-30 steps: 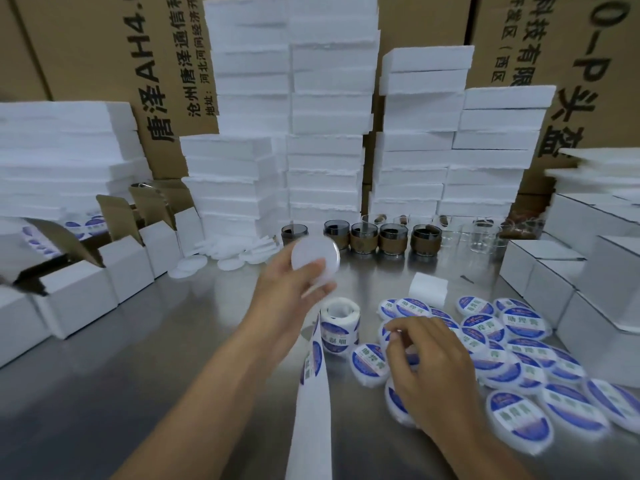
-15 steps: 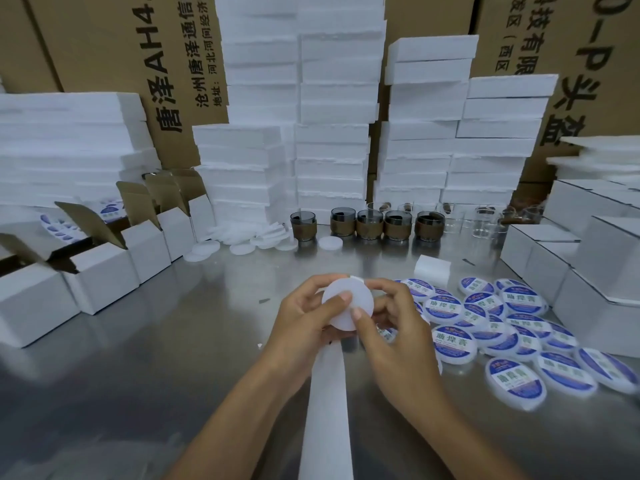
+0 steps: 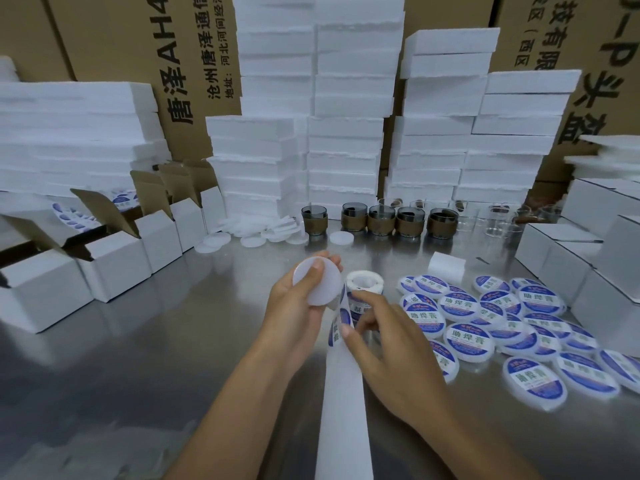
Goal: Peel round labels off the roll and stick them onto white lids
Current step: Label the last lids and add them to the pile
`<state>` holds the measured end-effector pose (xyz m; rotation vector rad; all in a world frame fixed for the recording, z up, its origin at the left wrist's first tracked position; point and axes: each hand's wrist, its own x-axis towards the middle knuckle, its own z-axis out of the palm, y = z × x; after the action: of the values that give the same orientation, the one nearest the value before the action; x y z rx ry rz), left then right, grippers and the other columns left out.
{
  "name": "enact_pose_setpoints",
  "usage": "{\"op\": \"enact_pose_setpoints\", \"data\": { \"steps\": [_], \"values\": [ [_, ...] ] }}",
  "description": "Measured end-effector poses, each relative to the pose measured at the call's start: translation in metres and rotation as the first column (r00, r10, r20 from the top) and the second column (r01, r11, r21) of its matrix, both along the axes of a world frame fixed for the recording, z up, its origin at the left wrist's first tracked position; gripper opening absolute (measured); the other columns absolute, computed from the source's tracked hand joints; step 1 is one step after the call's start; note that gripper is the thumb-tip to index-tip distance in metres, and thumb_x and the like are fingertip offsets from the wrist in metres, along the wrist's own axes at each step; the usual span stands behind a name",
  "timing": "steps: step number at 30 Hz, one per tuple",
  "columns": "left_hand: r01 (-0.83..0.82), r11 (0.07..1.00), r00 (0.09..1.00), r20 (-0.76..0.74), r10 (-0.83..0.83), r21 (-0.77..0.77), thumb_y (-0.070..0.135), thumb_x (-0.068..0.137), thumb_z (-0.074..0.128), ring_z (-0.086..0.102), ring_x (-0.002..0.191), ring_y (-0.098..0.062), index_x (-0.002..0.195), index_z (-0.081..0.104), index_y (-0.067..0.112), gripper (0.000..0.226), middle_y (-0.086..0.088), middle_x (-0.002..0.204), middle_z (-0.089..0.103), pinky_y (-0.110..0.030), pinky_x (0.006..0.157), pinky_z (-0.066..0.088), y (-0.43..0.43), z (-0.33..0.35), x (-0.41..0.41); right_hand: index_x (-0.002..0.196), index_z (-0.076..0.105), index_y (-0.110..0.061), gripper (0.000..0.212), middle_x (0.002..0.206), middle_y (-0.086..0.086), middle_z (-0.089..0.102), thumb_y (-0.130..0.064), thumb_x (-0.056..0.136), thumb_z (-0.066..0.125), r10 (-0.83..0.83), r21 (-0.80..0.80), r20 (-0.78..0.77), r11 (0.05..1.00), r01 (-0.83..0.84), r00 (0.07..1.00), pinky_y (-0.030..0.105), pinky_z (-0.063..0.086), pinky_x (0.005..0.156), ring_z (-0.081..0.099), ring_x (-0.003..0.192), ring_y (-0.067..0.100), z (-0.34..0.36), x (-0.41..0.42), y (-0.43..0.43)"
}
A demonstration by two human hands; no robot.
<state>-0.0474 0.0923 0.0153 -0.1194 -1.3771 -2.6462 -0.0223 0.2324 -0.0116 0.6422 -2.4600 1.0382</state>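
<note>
The left hand (image 3: 294,311) is raised just left of the small white roll of round blue-and-white labels (image 3: 364,285). Its thumb and curled fingers grip a blank white round plastic lid (image 3: 325,289) across its face and rim. Just in front of the roll, the right hand (image 3: 388,348) pinches a label (image 3: 335,336) on the long white backing strip (image 3: 343,410). Labelled lids (image 3: 464,337) lie right of the roll.

Left hand (image 3: 294,308), right hand (image 3: 389,351): curled grips.

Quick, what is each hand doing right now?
Left hand: holds a white lid.
Right hand: pinches a label on the backing strip.
</note>
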Motion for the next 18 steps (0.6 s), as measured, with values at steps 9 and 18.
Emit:
{"op": "enact_pose_setpoints", "data": {
  "steps": [9, 18],
  "values": [
    [-0.058, 0.994, 0.996, 0.08, 0.051, 0.088, 0.006, 0.094, 0.049, 0.071, 0.086, -0.019, 0.102, 0.062, 0.02, 0.021, -0.003, 0.098, 0.07, -0.027, 0.064, 0.058, 0.001, -0.003, -0.003, 0.099, 0.053, -0.04, 0.037, 0.075, -0.015, 0.065, -0.009, 0.083, 0.065, 0.054, -0.422, 0.109, 0.907, -0.002, 0.993, 0.004, 0.041, 0.07, 0.059, 0.081, -0.002, 0.009, -0.004, 0.005],
    [0.067, 0.962, 0.964, 0.265, 0.005, -0.265, 0.027, 0.092, 0.058, 0.07, 0.073, -0.017, 0.095, 0.066, 0.015, 0.015, -0.004, 0.084, 0.075, -0.034, 0.066, 0.058, 0.013, -0.011, -0.003, 0.099, 0.055, -0.029, 0.036, 0.074, -0.004, 0.066, 0.001, 0.082, 0.064, 0.078, -0.729, 0.137, 0.682, 0.047, 0.988, 0.011, 0.048, 0.057, 0.065, 0.066, 0.004, 0.014, -0.007, 0.011]
  ]
}}
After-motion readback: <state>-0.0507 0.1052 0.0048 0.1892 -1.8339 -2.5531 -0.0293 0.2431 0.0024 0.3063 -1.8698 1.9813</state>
